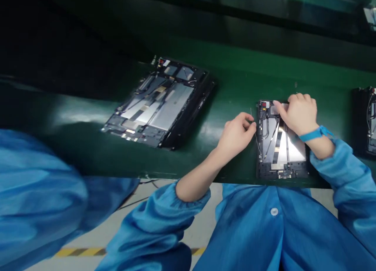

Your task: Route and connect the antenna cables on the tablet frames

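An opened tablet (279,153) with its back removed lies on the green conveyor belt (229,87) in front of me, its metal plates and cables showing. My left hand (237,134) rests at the tablet's left edge, fingers pinched on a thin wire (255,126). My right hand (298,112) presses down on the tablet's upper right part, fingers curled over the components. A blue wrist strap (315,134) circles my right wrist.
A second opened tablet (160,102) lies at an angle further left on the belt. Part of a third device (367,120) shows at the right edge. A blue sleeve of another person (38,200) fills the lower left. The floor below has a yellow-black stripe (76,252).
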Demonstrator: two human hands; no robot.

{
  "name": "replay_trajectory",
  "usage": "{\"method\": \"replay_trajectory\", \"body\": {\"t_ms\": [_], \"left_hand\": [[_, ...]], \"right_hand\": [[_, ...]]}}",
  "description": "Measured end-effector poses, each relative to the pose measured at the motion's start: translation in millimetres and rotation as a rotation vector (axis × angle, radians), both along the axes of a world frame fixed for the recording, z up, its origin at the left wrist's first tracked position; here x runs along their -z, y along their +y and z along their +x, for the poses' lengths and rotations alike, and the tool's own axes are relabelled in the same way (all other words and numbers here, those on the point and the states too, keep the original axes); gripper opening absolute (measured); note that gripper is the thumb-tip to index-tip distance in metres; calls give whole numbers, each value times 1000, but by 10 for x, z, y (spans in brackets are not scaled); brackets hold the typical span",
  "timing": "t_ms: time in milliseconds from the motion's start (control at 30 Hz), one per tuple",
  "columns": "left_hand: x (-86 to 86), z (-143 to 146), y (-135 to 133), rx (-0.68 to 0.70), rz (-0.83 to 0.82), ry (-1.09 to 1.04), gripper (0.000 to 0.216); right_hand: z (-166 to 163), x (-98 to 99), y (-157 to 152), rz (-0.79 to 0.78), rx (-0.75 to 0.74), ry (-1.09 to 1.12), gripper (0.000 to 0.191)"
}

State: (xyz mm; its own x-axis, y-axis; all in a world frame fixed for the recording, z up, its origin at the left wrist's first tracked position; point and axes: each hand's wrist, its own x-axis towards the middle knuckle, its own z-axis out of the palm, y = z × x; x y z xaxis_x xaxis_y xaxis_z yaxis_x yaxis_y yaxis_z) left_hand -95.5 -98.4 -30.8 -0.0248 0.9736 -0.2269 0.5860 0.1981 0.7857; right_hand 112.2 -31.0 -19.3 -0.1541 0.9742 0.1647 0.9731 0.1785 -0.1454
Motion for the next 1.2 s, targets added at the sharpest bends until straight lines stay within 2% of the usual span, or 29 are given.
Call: {"method": "replay_trajectory", "body": {"t_ms": [100,233,400,633,767,1033,1200], "left_hand": [[36,17,112,9,57,-62,12],[110,20,267,-1,-2,-248,9],[110,1,425,87,-77,-396,14],[15,-118,546,221,-224,-472,21],[7,-111,560,199,-258,-489,23],[28,4,452,33,-240,-535,23],[-57,19,470,42,-234,-401,19]], "right_hand": [[-221,102,229,-80,-9,49,43],[-159,202,279,-56,-114,238,20],[26,211,65,53,-170,294,11],[83,71,-376,100,-301,332,12],[104,43,-492,83,-325,352,13],[119,137,-478,24,-294,438,13],[137,144,-463,32,-284,490,13]]}}
